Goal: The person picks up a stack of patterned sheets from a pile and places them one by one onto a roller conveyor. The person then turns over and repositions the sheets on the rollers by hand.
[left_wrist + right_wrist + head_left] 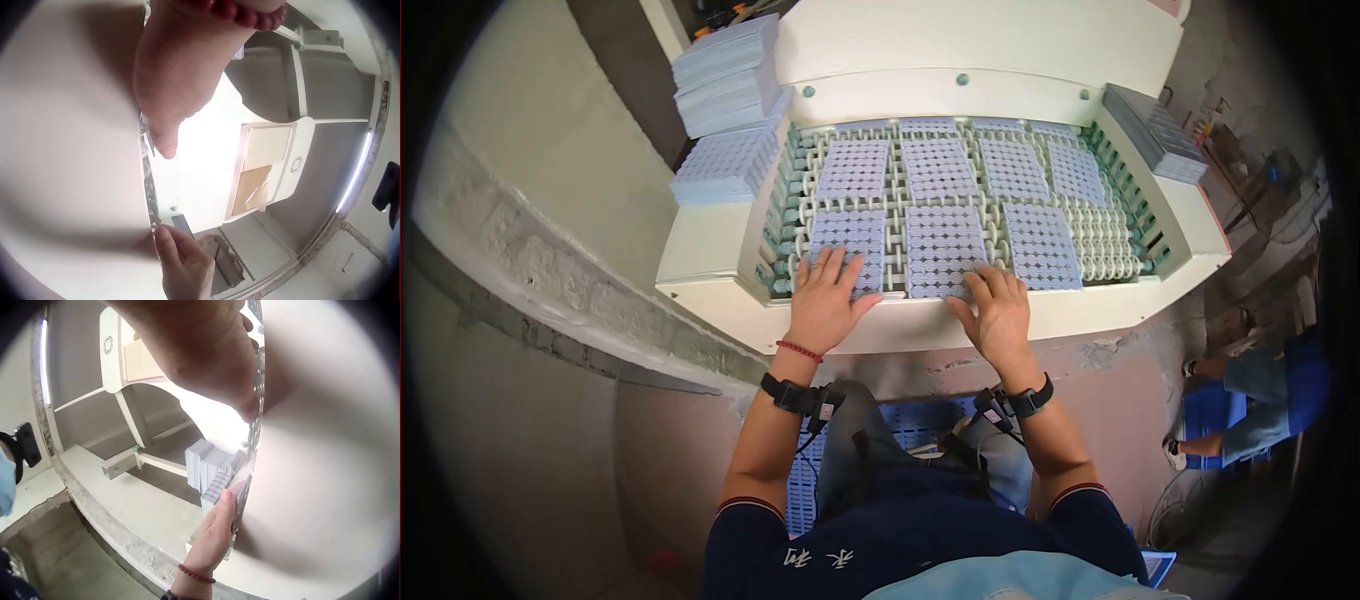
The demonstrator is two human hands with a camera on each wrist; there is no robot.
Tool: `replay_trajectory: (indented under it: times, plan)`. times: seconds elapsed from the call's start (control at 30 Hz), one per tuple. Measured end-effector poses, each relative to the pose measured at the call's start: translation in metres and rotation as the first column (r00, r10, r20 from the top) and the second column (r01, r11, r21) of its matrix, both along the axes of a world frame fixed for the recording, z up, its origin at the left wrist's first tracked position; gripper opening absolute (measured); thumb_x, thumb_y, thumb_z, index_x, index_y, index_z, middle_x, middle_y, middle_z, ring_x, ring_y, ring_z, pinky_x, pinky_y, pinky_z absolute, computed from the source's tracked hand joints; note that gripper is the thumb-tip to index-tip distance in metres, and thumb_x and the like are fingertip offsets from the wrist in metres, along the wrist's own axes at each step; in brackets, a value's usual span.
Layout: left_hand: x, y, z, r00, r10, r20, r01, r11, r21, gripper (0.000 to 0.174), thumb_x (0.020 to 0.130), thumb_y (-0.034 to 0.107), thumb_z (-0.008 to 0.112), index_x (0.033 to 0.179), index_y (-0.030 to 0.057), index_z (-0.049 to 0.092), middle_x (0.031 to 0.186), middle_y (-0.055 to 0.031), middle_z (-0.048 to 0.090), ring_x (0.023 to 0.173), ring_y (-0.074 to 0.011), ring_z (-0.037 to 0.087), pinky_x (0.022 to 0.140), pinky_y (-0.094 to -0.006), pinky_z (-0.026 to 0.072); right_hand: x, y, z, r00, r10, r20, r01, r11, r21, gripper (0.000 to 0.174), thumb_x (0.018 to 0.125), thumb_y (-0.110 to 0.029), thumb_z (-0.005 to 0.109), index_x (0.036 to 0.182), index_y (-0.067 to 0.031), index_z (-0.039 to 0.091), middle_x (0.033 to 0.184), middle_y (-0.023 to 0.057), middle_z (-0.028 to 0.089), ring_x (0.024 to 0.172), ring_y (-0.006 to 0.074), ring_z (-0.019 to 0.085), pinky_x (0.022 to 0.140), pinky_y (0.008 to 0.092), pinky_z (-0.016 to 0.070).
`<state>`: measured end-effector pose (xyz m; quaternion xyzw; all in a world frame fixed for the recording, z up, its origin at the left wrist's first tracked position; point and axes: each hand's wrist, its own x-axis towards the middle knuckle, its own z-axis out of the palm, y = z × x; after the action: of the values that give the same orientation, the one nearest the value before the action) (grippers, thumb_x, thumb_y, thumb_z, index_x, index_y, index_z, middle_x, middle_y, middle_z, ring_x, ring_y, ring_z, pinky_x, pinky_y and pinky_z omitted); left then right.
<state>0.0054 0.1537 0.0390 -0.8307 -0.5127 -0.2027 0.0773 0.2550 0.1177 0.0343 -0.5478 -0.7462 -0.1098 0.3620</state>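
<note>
My left hand (828, 305) lies with fairly straight fingers over the near left lavender grid panel (848, 232), its thumb by the machine's front edge. To the right, my right hand (998, 315) reaches over the front rim, fingers extended at the near right corner of the middle grid panel (943, 240). A third front panel (1043, 245) sits just beyond those fingers. All three rest on the white roller conveyor (1105, 240). In the right wrist view the left hand (215, 534) shows at the machine's edge; the wrist itself hides most of the right fingers.
Behind the front row lies another row of panels (940, 168). Tall stacks of panels (728, 80) stand on the machine's left side, and a grey stack (1155, 135) on its right. A raised white cover (990, 40) rises at the back. Another person's leg (1250, 405) appears far right.
</note>
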Motion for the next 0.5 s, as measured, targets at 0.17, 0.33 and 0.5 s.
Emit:
replay_trajectory:
  times: [0.17, 0.33, 0.5]
  plan:
    - [0.001, 0.001, 0.046, 0.999, 0.014, 0.029, -0.019, 0.98, 0.196, 0.053, 0.077, 0.038, 0.062, 0.113, 0.0005, 0.05, 0.115, -0.0203, 0.05, 0.108, -0.0352, 0.048, 0.091, -0.0461, 0.0385, 0.006, -0.008, 0.008, 0.998, 0.025, -0.062, -0.024, 1.0, 0.016, 0.033, 0.068, -0.023, 0.071, 0.092, -0.0032, 0.06, 0.098, 0.0117, 0.057, 0.09, 0.0287, 0.052, 0.078, 0.0383, 0.0395]
    - [-0.028, 0.048, 0.112, 0.961, 0.239, 0.14, -0.275, 0.879, 0.389, 0.043, 0.074, 0.026, 0.065, 0.103, -0.0025, 0.054, 0.096, -0.0168, 0.06, 0.088, -0.0321, 0.058, 0.073, -0.0369, 0.0487, 0.015, -0.026, 0.009, 0.983, 0.076, -0.17, -0.082, 0.996, -0.028, 0.027, 0.068, -0.016, 0.071, 0.088, -0.0017, 0.06, 0.093, 0.012, 0.057, 0.087, 0.0291, 0.053, 0.075, 0.0376, 0.0402]
    - [-0.074, 0.109, 0.123, 0.882, 0.462, -0.098, -0.442, 0.881, 0.169, 0.036, 0.074, 0.027, 0.062, 0.099, 0.0019, 0.056, 0.094, -0.0168, 0.061, 0.086, -0.0319, 0.058, 0.072, -0.0399, 0.0487, 0.019, -0.045, 0.003, 0.956, 0.082, -0.282, -0.104, 0.993, -0.063, 0.022, 0.067, -0.011, 0.072, 0.084, -0.0022, 0.061, 0.087, 0.0108, 0.058, 0.085, 0.0285, 0.053, 0.074, 0.037, 0.0415]
